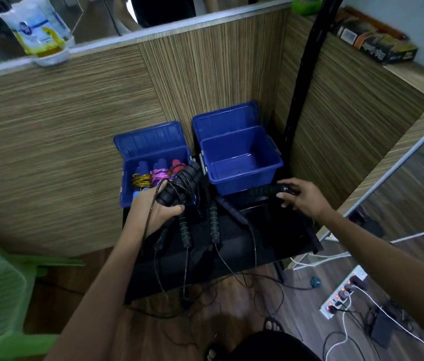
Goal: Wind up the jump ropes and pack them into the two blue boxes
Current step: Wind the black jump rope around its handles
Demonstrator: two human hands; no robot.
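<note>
Left hand [158,209] has its fingers [177,208] curled tight round a wound black jump rope bundle [179,187], held just above the near edge of the left blue box [127,183]. That box already holds wound ropes: yellow [141,180], pink [160,174], red [177,166]. Right hand [302,196] pinches the end of a black handle with green rings [268,190], right in front of the right blue box [242,162]. Below the left fingers, more green-ringed handles [214,222] lie on the black worktop [270,238], cords trailing to the floor.
</note>
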